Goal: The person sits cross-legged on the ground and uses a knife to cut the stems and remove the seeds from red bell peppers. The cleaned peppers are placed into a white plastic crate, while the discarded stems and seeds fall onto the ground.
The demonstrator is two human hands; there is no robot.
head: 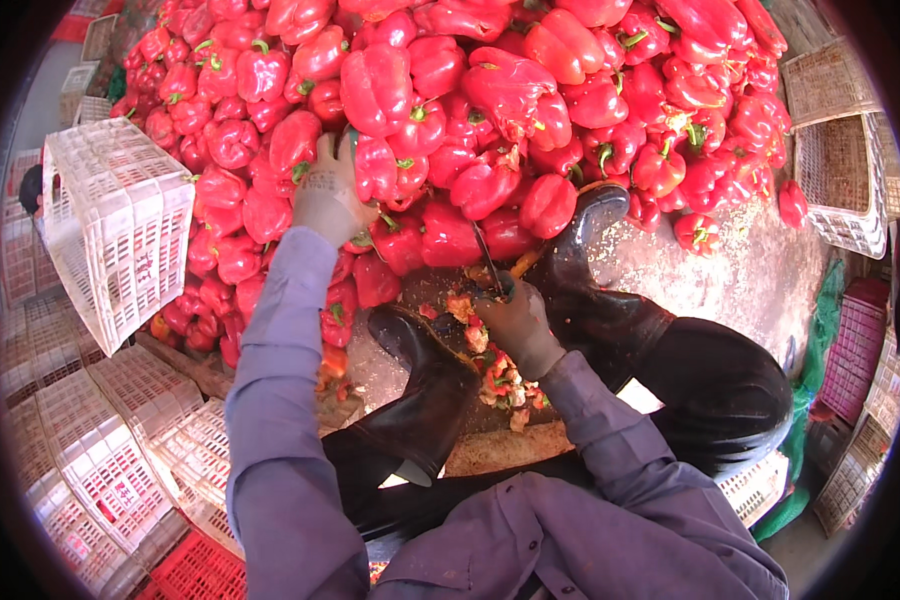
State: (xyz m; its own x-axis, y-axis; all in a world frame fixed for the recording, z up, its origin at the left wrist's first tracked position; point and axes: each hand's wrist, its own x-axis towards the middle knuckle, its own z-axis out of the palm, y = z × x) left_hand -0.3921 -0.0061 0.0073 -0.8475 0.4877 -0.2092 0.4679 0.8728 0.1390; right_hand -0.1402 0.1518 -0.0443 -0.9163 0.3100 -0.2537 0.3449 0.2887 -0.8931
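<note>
My left hand (328,191), in a pale glove, reaches into the front of a heap of red bell peppers (439,64). Its fingers and thumb lie against a red bell pepper (376,166); whether they grip it is unclear. My right hand (521,330), gloved too, is closed around the handle of a knife (486,251). The narrow blade points away from me, its tip in front of a large pepper (450,235). Pepper scraps and cut cores (502,379) lie on the ground beside my right hand, between my dark boots (420,360).
A white plastic crate (120,217) stands tilted at the left of the heap. More crates (105,457) are stacked behind it, with a red crate (199,566) nearer me. On the right are crates (840,165), green netting (814,375) and a loose pepper (793,203).
</note>
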